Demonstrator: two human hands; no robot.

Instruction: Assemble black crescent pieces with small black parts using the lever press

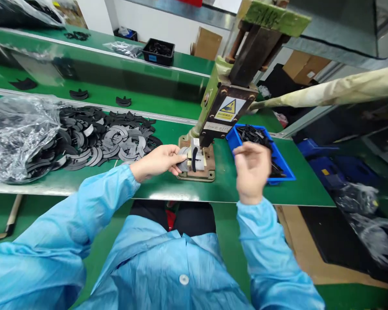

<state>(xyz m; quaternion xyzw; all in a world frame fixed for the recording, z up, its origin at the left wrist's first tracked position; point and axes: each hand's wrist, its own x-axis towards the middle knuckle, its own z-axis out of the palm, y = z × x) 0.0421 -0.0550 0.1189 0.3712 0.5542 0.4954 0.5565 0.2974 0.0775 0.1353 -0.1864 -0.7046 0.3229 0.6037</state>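
My left hand (pixel 160 161) pinches a grey curved plastic piece (pixel 183 165) at the left side of the press base. Beside it, a black curved part (pixel 194 159) with a thin stem sits on the light block (pixel 199 162) of the hand press (pixel 224 99). The ram stands just above and behind that block. My right hand (pixel 252 170) is raised over the near left part of a blue tray (pixel 286 168) holding black parts (pixel 255 135). Its fingers are curled and blurred, so whether anything is in them cannot be told.
Left of the press lies a heap of black and grey curved pieces (pixel 116 140), spilling from a clear plastic bag (pixel 16 137). The press lever (pixel 330 90) reaches out to the right. Behind, a black bin (pixel 158 51) stands on a raised shelf. Several curved parts lie along the strip behind.
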